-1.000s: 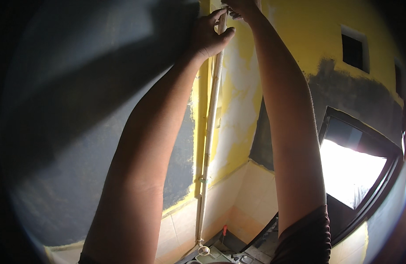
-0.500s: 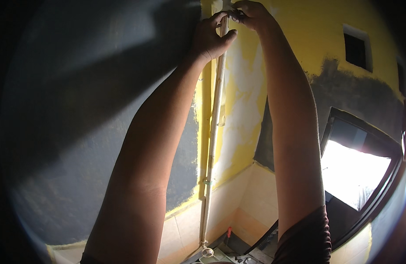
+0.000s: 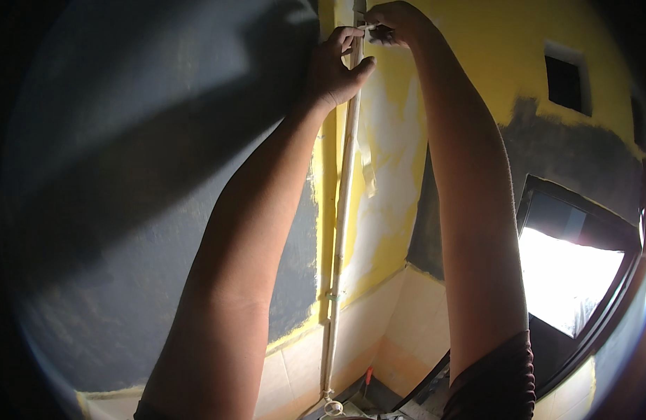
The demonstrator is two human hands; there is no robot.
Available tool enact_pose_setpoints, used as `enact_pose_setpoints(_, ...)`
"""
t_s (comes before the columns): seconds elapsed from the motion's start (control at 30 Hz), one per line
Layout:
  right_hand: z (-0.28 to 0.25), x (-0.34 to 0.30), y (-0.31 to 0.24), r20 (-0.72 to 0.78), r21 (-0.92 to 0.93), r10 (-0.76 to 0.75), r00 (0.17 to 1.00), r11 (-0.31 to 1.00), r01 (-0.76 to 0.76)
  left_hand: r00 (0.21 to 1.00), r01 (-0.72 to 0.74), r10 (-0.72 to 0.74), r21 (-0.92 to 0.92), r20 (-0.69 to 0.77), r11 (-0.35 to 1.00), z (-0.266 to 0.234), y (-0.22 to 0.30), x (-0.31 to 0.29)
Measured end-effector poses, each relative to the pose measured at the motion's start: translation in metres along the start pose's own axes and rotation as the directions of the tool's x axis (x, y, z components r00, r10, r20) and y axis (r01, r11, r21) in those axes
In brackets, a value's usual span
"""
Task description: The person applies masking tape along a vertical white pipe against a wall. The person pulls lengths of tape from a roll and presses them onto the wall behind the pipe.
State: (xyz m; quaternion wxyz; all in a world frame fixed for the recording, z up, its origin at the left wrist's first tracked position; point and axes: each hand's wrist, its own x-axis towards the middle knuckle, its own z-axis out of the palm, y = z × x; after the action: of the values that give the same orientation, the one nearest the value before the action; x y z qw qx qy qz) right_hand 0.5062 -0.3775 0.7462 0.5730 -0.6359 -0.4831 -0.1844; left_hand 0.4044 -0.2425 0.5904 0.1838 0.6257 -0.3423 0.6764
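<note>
Both arms reach up to the top of a long white pipe (image 3: pixel 345 189) that runs down the wall corner. My left hand (image 3: pixel 337 70) is at the pipe's left side; its fingertips touch the pipe while its thumb stands apart. Just right of the pipe, my right hand (image 3: pixel 398 24) has bent fingers closed on a small pale piece of strip (image 3: pixel 368 27). A thin cream strip, perhaps tape (image 3: pixel 367 171), dangles beside the pipe below the hands. Its upper end is hard to make out.
A dark grey wall (image 3: pixel 127 266) fills the left, with yellow paint along the corner. At right are a small square opening (image 3: pixel 566 80) and a dark-framed bright window (image 3: pixel 571 280). Low down, cream tiles (image 3: pixel 368 315) and a red-handled tool (image 3: pixel 368 376) show.
The hanging strip has shifted right of the pipe and shows more clearly. My left hand has dropped slightly, and the pale piece at my right fingers has come into sight.
</note>
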Motion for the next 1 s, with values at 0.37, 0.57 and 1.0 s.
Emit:
enact_pose_setpoints(0.37,-0.028,-0.056,0.006,0.027,0.568,0.188,0.982,0.805,-0.169,0.999,0.043,-0.044,0.033,0.022,0.999,-0.013,0.003,-0.005)
enact_pose_setpoints(0.57,-0.067,-0.067,0.047,0.220,0.318,-0.112,0.969,0.947,0.038,1.000,0.016,-0.016,0.040,-0.003,0.999,-0.019,-0.005,-0.006)
enact_pose_setpoints(1.0,-0.060,-0.127,0.033,0.062,-0.803,0.327,0.943,0.578,-0.148,0.997,0.078,-0.080,0.098,0.022,0.992,-0.023,0.003,-0.009)
